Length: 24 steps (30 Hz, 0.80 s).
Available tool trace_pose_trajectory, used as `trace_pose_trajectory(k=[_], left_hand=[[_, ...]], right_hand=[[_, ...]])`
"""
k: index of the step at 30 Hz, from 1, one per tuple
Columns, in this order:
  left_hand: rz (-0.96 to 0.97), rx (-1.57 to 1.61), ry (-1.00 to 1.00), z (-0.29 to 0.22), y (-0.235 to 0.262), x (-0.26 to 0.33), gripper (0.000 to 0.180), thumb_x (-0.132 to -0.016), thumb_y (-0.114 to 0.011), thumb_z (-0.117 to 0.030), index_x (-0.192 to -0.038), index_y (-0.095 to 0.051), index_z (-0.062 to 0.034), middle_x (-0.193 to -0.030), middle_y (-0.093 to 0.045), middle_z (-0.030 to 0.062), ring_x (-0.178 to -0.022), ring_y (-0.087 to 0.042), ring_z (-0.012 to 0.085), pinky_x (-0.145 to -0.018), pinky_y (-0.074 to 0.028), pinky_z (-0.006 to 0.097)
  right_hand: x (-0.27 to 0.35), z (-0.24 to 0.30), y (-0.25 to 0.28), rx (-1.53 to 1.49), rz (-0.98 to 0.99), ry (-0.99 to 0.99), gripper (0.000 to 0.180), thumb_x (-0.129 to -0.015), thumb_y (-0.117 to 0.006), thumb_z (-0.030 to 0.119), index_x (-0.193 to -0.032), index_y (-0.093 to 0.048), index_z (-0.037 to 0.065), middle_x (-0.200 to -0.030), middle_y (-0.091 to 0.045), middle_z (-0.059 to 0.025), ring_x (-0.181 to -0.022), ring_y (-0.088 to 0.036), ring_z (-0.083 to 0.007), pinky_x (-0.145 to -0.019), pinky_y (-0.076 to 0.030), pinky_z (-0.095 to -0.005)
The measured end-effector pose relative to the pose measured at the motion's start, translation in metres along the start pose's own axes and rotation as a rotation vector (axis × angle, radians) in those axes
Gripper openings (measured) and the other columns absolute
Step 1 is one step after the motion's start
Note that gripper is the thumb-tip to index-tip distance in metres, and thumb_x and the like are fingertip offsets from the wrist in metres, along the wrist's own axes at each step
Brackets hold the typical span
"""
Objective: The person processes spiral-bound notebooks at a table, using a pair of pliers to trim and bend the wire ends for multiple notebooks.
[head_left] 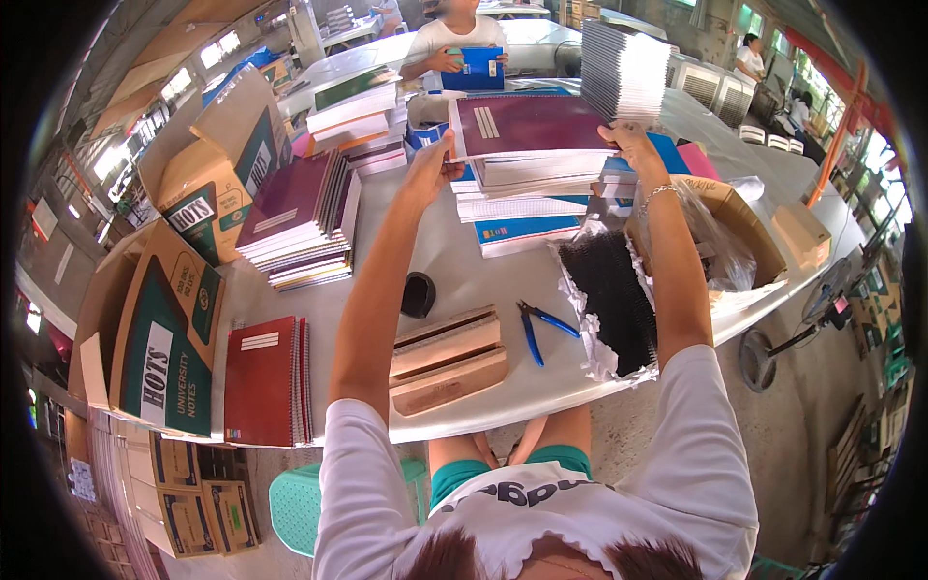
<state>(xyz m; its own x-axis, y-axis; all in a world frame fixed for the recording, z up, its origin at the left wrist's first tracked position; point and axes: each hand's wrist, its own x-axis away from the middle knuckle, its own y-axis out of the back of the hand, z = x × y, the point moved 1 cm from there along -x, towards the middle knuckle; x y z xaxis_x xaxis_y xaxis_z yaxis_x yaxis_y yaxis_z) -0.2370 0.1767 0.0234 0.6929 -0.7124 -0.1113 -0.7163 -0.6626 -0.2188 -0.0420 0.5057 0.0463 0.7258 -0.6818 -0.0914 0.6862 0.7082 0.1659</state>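
A maroon-covered notebook (546, 121) lies level across the top of a pile of notebooks (532, 205) on the far side of the table. At its left end, my left hand (432, 172) grips the edge with fingers curled round it. My right hand (633, 150), a bracelet at its wrist, pinches the right end. Both arms reach far forward. Closer to me are blue-handled cutting pliers (543, 327), a grooved wooden block (449, 360) and a small round black object (418, 294). Black binding coils (607, 295) lie in torn white wrapping beside my right forearm.
Open cardboard boxes (159, 338) line the table's left side, by red spiral notebooks (266, 379) and a maroon stack (302, 208). A tall stack (623, 70) stands at the back. Opposite, a person holds a blue notebook (474, 70). A carton with plastic (749, 227) sits right.
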Motion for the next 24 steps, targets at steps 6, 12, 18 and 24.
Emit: trace_pose_trajectory(k=[6, 12, 18, 24], left_hand=[[-0.095, -0.01, -0.027, -0.006, 0.007, -0.02, 0.023, -0.093, -0.062, -0.031, -0.09, -0.061, -0.0085, -0.077, -0.061, 0.0036, -0.067, -0.058, 0.0159, -0.056, -0.047, 0.028], [-0.148, -0.073, -0.146, -0.046, -0.019, -0.023, 0.027, -0.096, -0.052, -0.029, -0.096, -0.06, -0.0028, -0.082, -0.062, 0.0064, -0.067, -0.058, 0.0163, -0.052, -0.044, 0.029], [-0.428, -0.466, -0.513, -0.119, -0.022, 0.013, 0.035, -0.093, -0.051, -0.029, -0.095, -0.061, 0.0043, -0.078, -0.064, 0.0136, -0.06, -0.061, 0.0182, -0.051, -0.047, 0.031], [-0.519, -1.153, -0.909, -0.235, 0.0, 0.083, 0.036, -0.095, -0.052, -0.032, -0.099, -0.062, 0.0022, -0.085, -0.065, 0.0155, -0.077, -0.061, 0.0266, -0.072, -0.048, 0.035]], right_hand=[[0.016, 0.008, -0.021, -0.001, -0.056, -0.011, 0.048, -0.079, -0.079, 0.022, -0.115, -0.053, 0.003, -0.089, -0.054, -0.002, -0.082, -0.051, -0.0151, -0.076, -0.042, -0.0385], [0.0, 0.003, -0.009, -0.119, -0.072, 0.013, 0.024, -0.079, -0.079, 0.017, -0.091, -0.062, 0.006, -0.085, -0.054, -0.0021, -0.079, -0.051, -0.0165, -0.074, -0.045, -0.0407], [-0.008, -0.009, 0.008, -0.289, -0.08, -0.051, 0.02, -0.079, -0.079, 0.017, -0.087, -0.064, 0.006, -0.085, -0.058, -0.0041, -0.077, -0.053, -0.0167, -0.066, -0.049, -0.0389], [0.03, 0.007, -0.027, 0.411, -0.271, 0.244, 0.04, -0.081, -0.076, 0.03, -0.107, -0.066, 0.001, -0.103, -0.066, -0.0149, -0.089, -0.063, -0.0253, -0.072, -0.054, -0.0397]])
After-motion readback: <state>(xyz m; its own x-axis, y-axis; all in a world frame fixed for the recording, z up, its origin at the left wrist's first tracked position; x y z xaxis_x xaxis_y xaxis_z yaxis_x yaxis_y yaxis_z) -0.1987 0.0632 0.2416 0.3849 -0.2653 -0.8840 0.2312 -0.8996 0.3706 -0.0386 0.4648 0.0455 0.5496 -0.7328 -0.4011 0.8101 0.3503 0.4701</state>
